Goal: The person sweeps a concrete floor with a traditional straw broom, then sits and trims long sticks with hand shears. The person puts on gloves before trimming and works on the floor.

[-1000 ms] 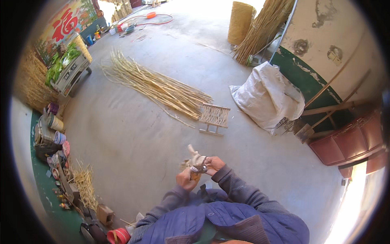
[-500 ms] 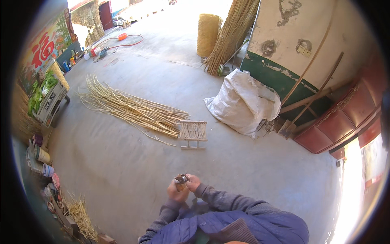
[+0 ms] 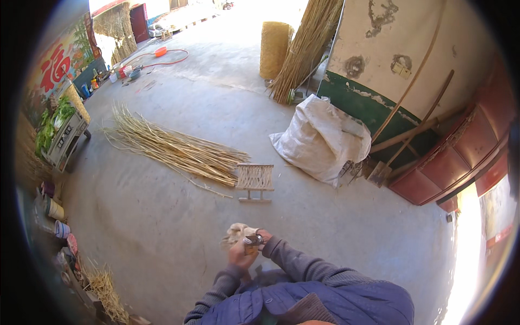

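From my remote feed, both hands meet on the near side of the stool with a woven seat (image 3: 255,176): the left hand (image 3: 241,257) is closed round a small metal piece (image 3: 253,239), while the right hand (image 3: 264,238) has its fingers bent at that piece's right side, though how firmly they grip I can't tell. Cream fabric (image 3: 237,232), probably a work glove, bunches against the metal, on the side toward the stool. To my judgement this hold calls for a steady left wrist, small right-finger movements, and fabric folds kept off any metal edge. Further out, a bundle of dry stalks (image 3: 173,151) spreads leftward from the stool. Right of the stool slumps a white woven sack (image 3: 327,141), bulging, its contents hidden from me. Far left of the stool I see a cream bucket (image 3: 54,209) and a striped bucket (image 3: 62,230), their insides unreadable, and a small cart (image 3: 68,138) loaded with leafy greens (image 3: 47,133). Well beyond the stool sits an orange basin (image 3: 161,51), too small to see into.
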Demonstrator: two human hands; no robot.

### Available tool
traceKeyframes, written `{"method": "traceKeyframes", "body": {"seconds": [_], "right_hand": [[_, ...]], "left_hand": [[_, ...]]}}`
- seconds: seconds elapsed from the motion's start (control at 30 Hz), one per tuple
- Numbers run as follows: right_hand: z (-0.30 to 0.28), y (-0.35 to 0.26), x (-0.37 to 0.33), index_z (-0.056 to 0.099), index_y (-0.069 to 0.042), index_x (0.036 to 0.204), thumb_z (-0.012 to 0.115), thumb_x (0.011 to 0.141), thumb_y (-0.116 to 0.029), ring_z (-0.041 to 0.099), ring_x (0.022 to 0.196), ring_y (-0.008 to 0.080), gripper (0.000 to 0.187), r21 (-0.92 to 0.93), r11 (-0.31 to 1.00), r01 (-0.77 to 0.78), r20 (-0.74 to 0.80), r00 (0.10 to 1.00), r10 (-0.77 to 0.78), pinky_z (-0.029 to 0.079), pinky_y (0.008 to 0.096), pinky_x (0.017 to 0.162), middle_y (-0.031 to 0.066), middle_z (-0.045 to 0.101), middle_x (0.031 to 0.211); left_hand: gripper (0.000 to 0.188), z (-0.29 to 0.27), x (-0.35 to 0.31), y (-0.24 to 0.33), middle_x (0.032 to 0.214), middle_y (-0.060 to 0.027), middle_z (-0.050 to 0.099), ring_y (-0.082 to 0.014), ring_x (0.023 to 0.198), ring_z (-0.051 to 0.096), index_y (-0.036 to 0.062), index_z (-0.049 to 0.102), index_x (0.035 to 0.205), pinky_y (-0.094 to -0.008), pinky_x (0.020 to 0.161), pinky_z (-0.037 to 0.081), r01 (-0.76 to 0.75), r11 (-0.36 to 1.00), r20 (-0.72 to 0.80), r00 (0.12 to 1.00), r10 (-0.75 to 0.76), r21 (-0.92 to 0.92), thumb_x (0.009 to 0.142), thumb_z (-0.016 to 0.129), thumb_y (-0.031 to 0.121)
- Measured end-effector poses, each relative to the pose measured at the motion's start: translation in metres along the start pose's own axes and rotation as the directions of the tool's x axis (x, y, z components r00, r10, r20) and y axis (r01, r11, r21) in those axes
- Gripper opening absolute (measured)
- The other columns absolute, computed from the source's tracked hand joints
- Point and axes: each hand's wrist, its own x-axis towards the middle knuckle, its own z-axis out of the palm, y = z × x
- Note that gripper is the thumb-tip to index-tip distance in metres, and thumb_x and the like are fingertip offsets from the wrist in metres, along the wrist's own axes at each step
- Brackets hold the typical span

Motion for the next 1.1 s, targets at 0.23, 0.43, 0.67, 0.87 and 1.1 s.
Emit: {"method": "traceKeyframes", "body": {"seconds": [0.23,0.43,0.67,0.87,1.1], "right_hand": [[0.121,-0.039,-0.027,0.050,-0.009,0.146,0.047,0.104,-0.041,0.060,0.114,0.0512,0.052,0.198,0.969,0.146,0.195,0.963,-0.185,0.042,0.0718,0.102,0.0288,0.059,0.130],[0.166,-0.047,-0.049,0.045,-0.009,0.150,0.054,0.102,-0.023,0.060,0.110,0.0557,0.050,0.104,0.957,0.270,0.441,0.850,-0.287,0.051,0.0692,0.090,0.0346,0.045,0.147],[0.149,-0.016,-0.014,0.044,-0.017,0.153,0.059,0.099,-0.046,0.051,0.127,0.0514,0.063,0.156,0.949,0.274,0.506,0.803,-0.315,0.041,0.0666,0.107,0.0218,0.036,0.159],[0.112,0.010,0.002,0.048,-0.019,0.151,0.054,0.102,-0.044,0.053,0.125,0.0510,0.056,0.045,0.897,0.441,0.421,0.806,-0.417,0.044,0.0642,0.105,0.0234,0.039,0.156],[0.124,0.011,-0.010,0.055,-0.010,0.142,0.042,0.104,-0.057,0.063,0.107,0.0442,0.062,0.000,0.999,-0.049,0.129,0.990,0.049,0.049,0.0573,0.097,0.0247,0.056,0.138]], "left_hand": [[0.038,-0.017,0.006,0.003,0.081,-0.0178,0.066,-0.0398,0.074,0.066,0.0063,0.064,0.094,-0.0458,0.063,0.052,-0.121,0.989,-0.137,0.982,0.132,0.087,0.071,0.087,0.025],[0.037,-0.035,0.011,0.031,0.081,-0.0116,0.065,-0.0321,0.068,0.065,0.0058,0.065,0.095,-0.0412,0.059,0.051,-0.265,0.953,-0.156,0.945,0.287,0.147,0.066,0.087,0.014],[0.040,-0.034,0.006,0.029,0.083,-0.0151,0.066,-0.0353,0.072,0.067,0.0039,0.065,0.099,-0.0411,0.063,0.054,-0.088,0.989,-0.157,0.982,0.106,0.118,0.067,0.086,0.016],[0.038,-0.050,0.001,0.016,0.084,-0.0191,0.065,-0.0417,0.076,0.065,0.0033,0.064,0.100,-0.0430,0.065,0.053,-0.036,0.999,0.036,0.999,0.036,0.002,0.071,0.083,0.018],[0.037,-0.055,-0.020,0.010,0.086,-0.0188,0.065,-0.0404,0.080,0.066,0.0035,0.061,0.100,-0.0434,0.068,0.052,0.047,0.998,0.168,0.985,-0.038,-0.052,0.072,0.080,0.018]]}}
